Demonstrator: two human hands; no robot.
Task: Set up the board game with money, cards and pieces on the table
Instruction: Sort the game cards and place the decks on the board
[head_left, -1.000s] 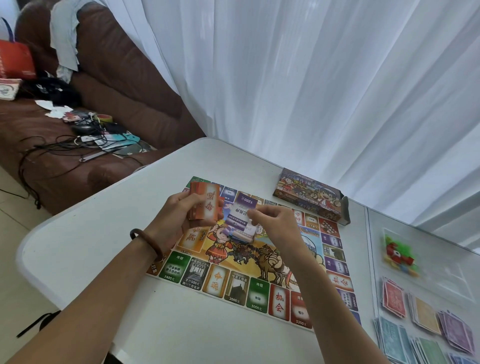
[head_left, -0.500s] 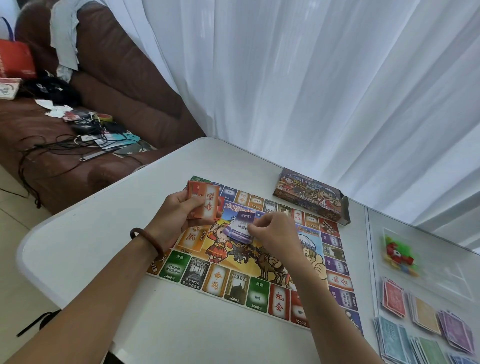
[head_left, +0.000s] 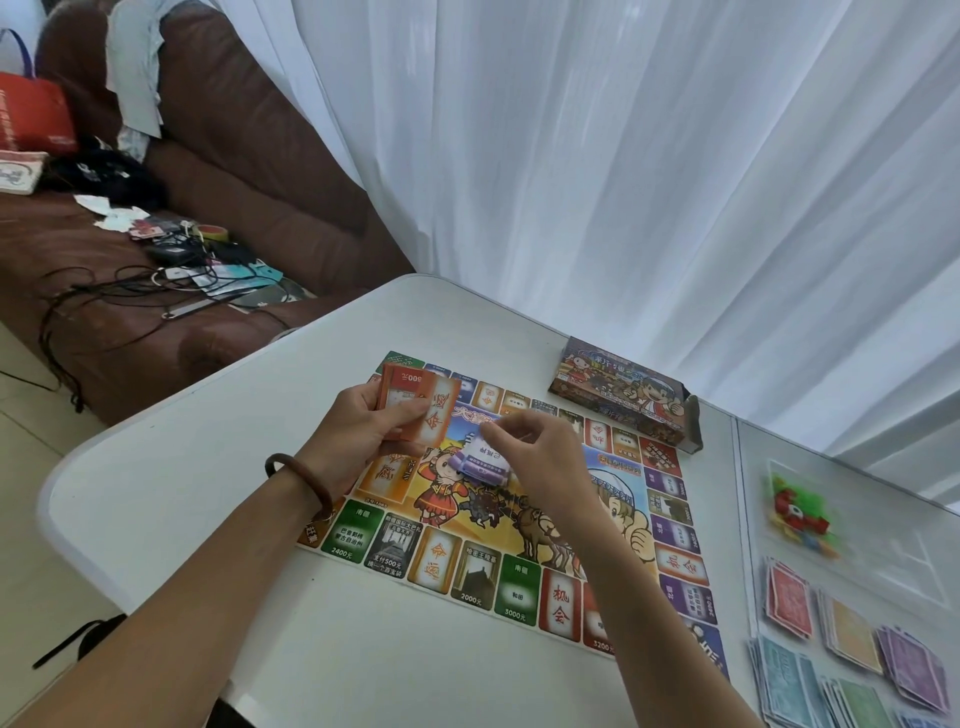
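The colourful game board (head_left: 467, 566) lies flat on the white table (head_left: 218, 467). My left hand (head_left: 363, 431) grips a stack of orange cards (head_left: 423, 408) above the board's far left corner. My right hand (head_left: 535, 457) hovers over the board's middle, its fingers curled over a small pile of purple and white cards (head_left: 480, 465) that lies on the board; whether the fingers still pinch the top card is unclear.
The game box (head_left: 618, 395) stands at the board's far right. Right of the board lie stacks of coloured paper money (head_left: 852, 660) and a clear bag of red and green pieces (head_left: 797, 512). A brown sofa (head_left: 208, 208) with cables is left, white curtains behind.
My right hand has come down from beside the orange stack to the board's middle, bringing purple cards onto the pile there. My left hand has kept its stack nearly still.
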